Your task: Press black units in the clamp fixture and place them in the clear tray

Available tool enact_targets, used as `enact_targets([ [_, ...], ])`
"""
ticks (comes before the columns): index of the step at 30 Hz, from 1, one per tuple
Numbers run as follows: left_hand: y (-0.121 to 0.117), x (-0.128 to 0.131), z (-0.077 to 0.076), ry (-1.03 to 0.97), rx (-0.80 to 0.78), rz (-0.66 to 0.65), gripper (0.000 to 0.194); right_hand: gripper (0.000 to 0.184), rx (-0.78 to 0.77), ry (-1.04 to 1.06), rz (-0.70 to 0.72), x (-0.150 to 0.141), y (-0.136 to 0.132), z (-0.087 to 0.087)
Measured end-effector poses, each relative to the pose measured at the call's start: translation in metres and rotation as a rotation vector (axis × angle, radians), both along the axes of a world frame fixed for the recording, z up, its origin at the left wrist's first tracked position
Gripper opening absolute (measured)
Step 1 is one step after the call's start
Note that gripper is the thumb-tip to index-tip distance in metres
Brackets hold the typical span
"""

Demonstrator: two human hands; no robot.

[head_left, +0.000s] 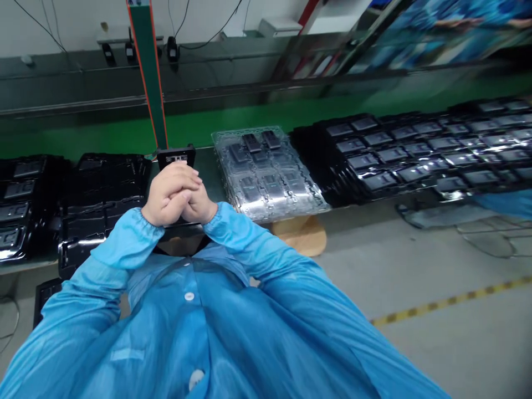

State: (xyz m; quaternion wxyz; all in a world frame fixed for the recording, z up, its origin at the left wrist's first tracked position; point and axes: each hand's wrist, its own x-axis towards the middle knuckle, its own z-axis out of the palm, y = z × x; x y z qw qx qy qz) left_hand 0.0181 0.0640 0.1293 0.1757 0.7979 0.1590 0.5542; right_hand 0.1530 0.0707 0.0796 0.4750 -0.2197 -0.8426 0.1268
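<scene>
My left hand [166, 194] and my right hand [203, 209] are clasped together in front of my chest, at the near edge of the workbench. The left hand lies over the right, with the fingers folded round each other. Nothing shows between them. Both arms are in blue smock sleeves. Just behind the hands stands a small black device [176, 157] with a pale label, apart from them. To the right of the hands lies a clear plastic tray [222, 166] holding several dark flat parts.
Black trays of dark parts [415, 149] cover the bench to the right, and more black trays [103, 194] lie at the left. A green belt [249, 119] runs behind, crossed by a green post [149, 72]. A wooden stool [303, 235] stands under the clear tray.
</scene>
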Motion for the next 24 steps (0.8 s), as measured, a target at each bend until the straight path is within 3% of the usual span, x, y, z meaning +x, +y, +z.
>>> enact_targets([
  [3, -0.006, -0.007, 0.004, -0.151, -0.210, 0.149, 0.045, 0.050, 0.030, 0.099, -0.051, -0.002, 0.012, 0.029],
  [6, -0.012, -0.016, -0.013, -0.262, -0.494, 0.421, 0.038, 0.043, -0.091, 0.155, -0.219, -0.001, 0.052, 0.055],
  [8, -0.016, -0.023, -0.030, -0.113, -0.711, 0.552, 0.030, 0.042, -0.206, 0.117, -0.303, 0.002, 0.085, 0.061],
  [11, -0.022, -0.031, -0.056, 0.380, -0.940, 0.594, 0.021, 0.039, -0.344, 0.069, -0.420, 0.008, 0.108, 0.055],
  [13, -0.023, -0.032, -0.071, 0.633, -0.981, 0.593, 0.020, 0.033, -0.318, 0.163, -0.508, 0.012, 0.094, 0.045],
  [16, -0.020, -0.029, -0.087, 0.727, -1.022, 0.613, 0.018, 0.023, -0.258, 0.366, -0.593, 0.018, 0.038, 0.021],
  [20, -0.007, -0.025, -0.101, 0.677, -1.089, 0.629, 0.011, 0.014, -0.489, 0.300, -0.548, 0.026, -0.039, -0.026],
  [24, 0.001, -0.025, -0.106, 0.596, -1.173, 0.618, 0.021, 0.011, -0.723, 0.178, -0.476, 0.030, -0.073, -0.067],
])
